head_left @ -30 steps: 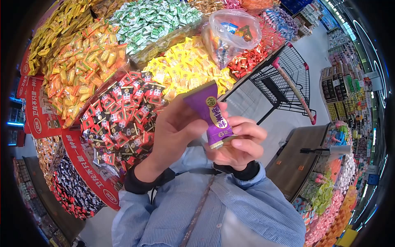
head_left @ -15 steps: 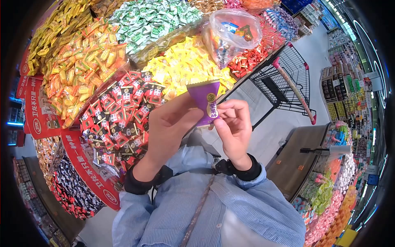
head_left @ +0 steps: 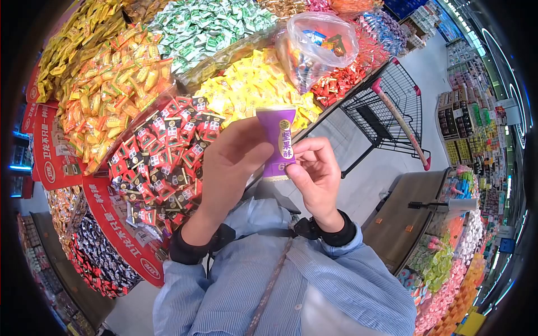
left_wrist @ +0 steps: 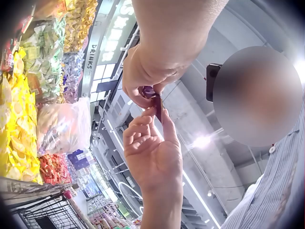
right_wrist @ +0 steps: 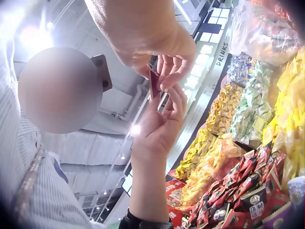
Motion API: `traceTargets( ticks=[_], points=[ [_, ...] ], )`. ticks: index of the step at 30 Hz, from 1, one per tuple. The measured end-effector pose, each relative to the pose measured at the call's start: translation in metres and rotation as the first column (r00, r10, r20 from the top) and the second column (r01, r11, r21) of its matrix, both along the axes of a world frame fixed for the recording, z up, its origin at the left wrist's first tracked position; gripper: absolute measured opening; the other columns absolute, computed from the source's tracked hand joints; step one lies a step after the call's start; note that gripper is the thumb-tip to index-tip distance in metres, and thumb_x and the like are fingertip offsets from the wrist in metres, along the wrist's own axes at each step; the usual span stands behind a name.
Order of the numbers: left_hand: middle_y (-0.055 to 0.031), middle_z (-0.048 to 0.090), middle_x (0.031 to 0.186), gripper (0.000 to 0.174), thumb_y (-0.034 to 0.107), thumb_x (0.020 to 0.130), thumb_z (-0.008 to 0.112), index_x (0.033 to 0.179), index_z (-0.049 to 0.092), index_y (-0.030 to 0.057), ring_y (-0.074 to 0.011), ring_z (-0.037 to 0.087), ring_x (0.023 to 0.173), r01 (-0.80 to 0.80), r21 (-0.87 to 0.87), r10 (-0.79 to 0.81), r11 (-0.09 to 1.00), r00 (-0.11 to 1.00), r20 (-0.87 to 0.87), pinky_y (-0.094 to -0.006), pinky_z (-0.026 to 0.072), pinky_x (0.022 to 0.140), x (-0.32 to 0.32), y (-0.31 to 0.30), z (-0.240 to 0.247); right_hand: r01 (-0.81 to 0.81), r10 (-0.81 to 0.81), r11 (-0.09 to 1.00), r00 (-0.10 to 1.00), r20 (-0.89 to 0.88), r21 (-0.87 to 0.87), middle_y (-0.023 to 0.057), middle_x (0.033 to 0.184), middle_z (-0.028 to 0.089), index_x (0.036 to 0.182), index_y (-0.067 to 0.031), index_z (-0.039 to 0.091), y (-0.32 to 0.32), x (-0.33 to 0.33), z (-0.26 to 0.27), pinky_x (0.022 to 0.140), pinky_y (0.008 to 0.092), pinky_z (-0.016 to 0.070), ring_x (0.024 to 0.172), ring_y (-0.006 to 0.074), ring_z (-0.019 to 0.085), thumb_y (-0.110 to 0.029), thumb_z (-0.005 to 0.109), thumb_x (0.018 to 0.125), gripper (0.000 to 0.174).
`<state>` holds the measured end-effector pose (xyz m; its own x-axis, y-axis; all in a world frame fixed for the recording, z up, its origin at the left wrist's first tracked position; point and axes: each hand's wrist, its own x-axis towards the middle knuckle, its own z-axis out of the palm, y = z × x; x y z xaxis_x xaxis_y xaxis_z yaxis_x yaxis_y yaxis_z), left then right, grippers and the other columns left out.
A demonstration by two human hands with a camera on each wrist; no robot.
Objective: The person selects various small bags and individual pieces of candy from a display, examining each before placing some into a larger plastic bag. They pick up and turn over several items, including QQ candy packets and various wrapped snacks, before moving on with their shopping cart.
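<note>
A purple wrapped nut crisp with a cream label of Chinese characters stands nearly upright before the chest, its printed face toward the head camera. My left hand grips its left side, the thumb lying on the front. At the lower right edge, my right hand pinches the wrapper between thumb and fingertips. The left wrist view catches the crisp edge-on between both hands, and the right wrist view has it at the fingertips. Red-and-black wrapped sweets lie below and left of the hands.
Yellow packets are heaped behind the hands, with orange and green ones farther off. A clear plastic bag holding several sweets sits on the display. To the right stands a shopping cart; another candy stand is nearer.
The crisp has turned from a slant to nearly upright, tipping back briefly and then facing the head camera again. My right hand has shifted left, from its lower front to its right edge.
</note>
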<state>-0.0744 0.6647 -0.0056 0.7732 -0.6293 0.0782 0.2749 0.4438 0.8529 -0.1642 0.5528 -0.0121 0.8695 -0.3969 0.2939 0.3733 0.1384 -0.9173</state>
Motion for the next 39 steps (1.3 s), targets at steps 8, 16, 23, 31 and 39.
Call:
traceTargets(
  ticks=[8, 16, 23, 31, 39],
  points=[
    [-0.0081, 0.055, 0.104, 0.032, -0.001, 0.079, 0.054, 0.11, 0.047, -0.0035, -0.0125, 0.052, 0.096, -0.017, 0.012, 0.017, 1.0, 1.0, 0.006, -0.026, 0.0416, 0.083, 0.001, -0.003, 0.002, 0.02, -0.02, 1.0, 1.0, -0.006, 0.02, 0.0063, 0.09, 0.055, 0.1, -0.0005, 0.044, -0.002, 0.004, -0.003, 0.07, 0.0232, 0.0414, 0.079, 0.0098, 0.053, 0.001, 0.056, 0.078, 0.025],
    [-0.0091, 0.056, 0.101, 0.034, 0.009, 0.082, 0.053, 0.112, 0.043, -0.003, -0.0143, 0.054, 0.092, -0.1, 0.132, 0.088, 0.986, 0.992, 0.091, -0.0267, 0.0426, 0.081, 0.008, -0.009, -0.015, 0.038, -0.042, 0.995, 0.998, -0.041, -0.096, 0.0042, 0.09, 0.053, 0.099, -0.0015, 0.047, -0.012, 0.017, -0.017, 0.069, 0.0222, 0.0408, 0.078, 0.0081, 0.051, 0.003, 0.058, 0.077, 0.025],
    [-0.0082, 0.054, 0.103, 0.031, 0.006, 0.082, 0.051, 0.111, 0.044, -0.0018, -0.0145, 0.053, 0.096, -0.075, 0.209, 0.061, 0.975, 0.996, 0.071, -0.0277, 0.0419, 0.082, 0.018, -0.02, -0.026, 0.116, -0.123, 0.99, 0.989, -0.083, -0.083, 0.0049, 0.086, 0.053, 0.091, -0.0011, 0.051, -0.038, 0.033, -0.033, 0.066, 0.0206, 0.0405, 0.076, 0.0081, 0.051, 0.003, 0.058, 0.076, 0.017],
    [-0.0064, 0.055, 0.098, 0.023, 0.003, 0.084, 0.046, 0.107, 0.048, 0.0002, -0.0138, 0.053, 0.093, -0.061, 0.328, 0.082, 0.943, 0.995, -0.051, -0.0261, 0.0409, 0.079, 0.03, -0.011, -0.047, 0.556, -0.557, 0.625, 0.809, 0.186, -0.548, 0.0066, 0.077, 0.055, 0.085, 0.0024, 0.056, -0.156, 0.076, -0.004, 0.058, 0.0218, 0.0426, 0.067, 0.01, 0.053, 0.004, 0.058, 0.075, 0.01],
    [-0.0061, 0.056, 0.093, 0.019, 0.006, 0.085, 0.045, 0.103, 0.051, 0.002, -0.0117, 0.054, 0.085, -0.246, 0.356, 0.266, 0.902, 0.964, -0.008, -0.0232, 0.0435, 0.072, 0.04, 0.005, -0.053, 0.25, -0.46, 0.268, 0.882, 0.104, -0.93, 0.0125, 0.079, 0.055, 0.087, -0.0028, 0.057, -0.239, 0.147, -0.004, 0.06, 0.0352, 0.0428, 0.069, 0.0302, 0.054, 0.001, 0.057, 0.07, 0.017]
  ],
)
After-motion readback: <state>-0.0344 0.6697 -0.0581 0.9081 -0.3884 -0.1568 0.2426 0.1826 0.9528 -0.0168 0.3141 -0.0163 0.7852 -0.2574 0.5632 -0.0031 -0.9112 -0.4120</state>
